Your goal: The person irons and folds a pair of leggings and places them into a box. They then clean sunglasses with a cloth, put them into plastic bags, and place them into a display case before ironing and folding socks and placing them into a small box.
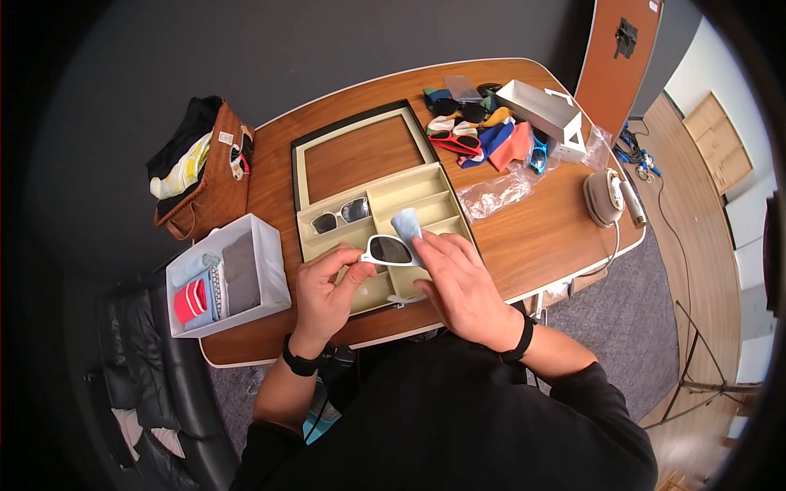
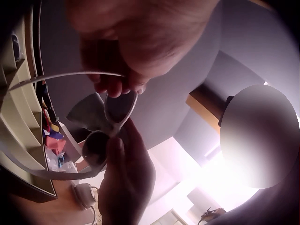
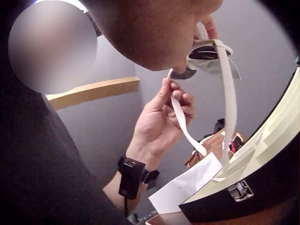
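Observation:
White-framed sunglasses [image 1: 388, 251] with dark lenses are held up over an open, cream-lined glasses case [image 1: 407, 182]. My left hand [image 1: 324, 290] pinches one end of the frame between thumb and fingers. At the other end, my right hand [image 1: 465, 282] holds a pale blue-grey cloth [image 1: 404, 221] against the lens. In the left wrist view, its thumb presses near the bridge [image 2: 114, 131]. Both white temples are unfolded, one temple [image 3: 228, 98] hanging toward the case in the right wrist view. A second pair of sunglasses [image 1: 355, 210] with a light frame lies in a case compartment.
At the back right lie several sunglasses, coloured cloths [image 1: 512, 146], plastic wrap [image 1: 497, 195] and a white box [image 1: 536, 106]. A beige corded appliance [image 1: 603, 198] stands at the right edge. To the left are a white bin [image 1: 278, 274] of folded cloth and a brown basket [image 1: 225, 184].

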The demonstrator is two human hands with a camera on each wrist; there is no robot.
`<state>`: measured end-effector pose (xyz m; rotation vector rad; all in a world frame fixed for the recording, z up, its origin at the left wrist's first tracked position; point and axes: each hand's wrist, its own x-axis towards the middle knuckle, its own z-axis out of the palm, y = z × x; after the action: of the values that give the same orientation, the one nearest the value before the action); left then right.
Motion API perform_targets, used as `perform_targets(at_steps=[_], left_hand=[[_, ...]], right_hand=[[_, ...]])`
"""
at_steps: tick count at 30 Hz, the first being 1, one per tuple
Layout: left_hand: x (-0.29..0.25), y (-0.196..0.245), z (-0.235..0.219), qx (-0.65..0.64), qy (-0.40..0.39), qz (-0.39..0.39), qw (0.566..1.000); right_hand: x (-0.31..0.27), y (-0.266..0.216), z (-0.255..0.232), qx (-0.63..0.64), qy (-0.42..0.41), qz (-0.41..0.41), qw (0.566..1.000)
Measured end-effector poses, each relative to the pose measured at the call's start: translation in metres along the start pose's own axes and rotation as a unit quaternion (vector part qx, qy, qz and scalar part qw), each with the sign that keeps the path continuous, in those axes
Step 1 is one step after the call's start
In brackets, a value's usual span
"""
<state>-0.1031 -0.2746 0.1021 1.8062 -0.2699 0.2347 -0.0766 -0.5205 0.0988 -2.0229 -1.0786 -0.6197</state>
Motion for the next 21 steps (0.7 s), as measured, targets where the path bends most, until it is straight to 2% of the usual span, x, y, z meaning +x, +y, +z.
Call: perform_targets(at_steps=[1,7,12,14,15,17,21], left_hand=[[-0.002,-0.001,0.002,0.007,0.011,0.002,1.000],[-0.010,0.001,0.013,0.006,0.025,-0.012,1.000],[-0.017,0.013,0.018,0.020,0.026,-0.048,0.998],[-0.019,0.014,0.024,0.054,0.056,0.003,0.997],[-0.019,0.016,0.026,0.054,0.057,0.004,0.997],[-0.017,0.023,0.029,0.118,0.051,0.067,0.989],[-0.017,0.021,0.031,0.133,0.063,0.089,0.985]], right_hand=[[-0.002,0.003,0.003,-0.031,0.013,-0.021,0.999],[-0.011,0.015,0.016,-0.040,0.078,-0.028,0.996],[-0.009,0.014,0.005,-0.051,0.081,-0.038,0.995],[-0.006,0.013,0.004,-0.058,0.075,-0.044,0.995],[-0.003,0.012,0.005,-0.059,0.084,-0.048,0.994],[0.001,0.011,0.007,-0.060,0.093,-0.052,0.993],[0.002,0.015,0.011,-0.043,0.103,-0.038,0.993]])
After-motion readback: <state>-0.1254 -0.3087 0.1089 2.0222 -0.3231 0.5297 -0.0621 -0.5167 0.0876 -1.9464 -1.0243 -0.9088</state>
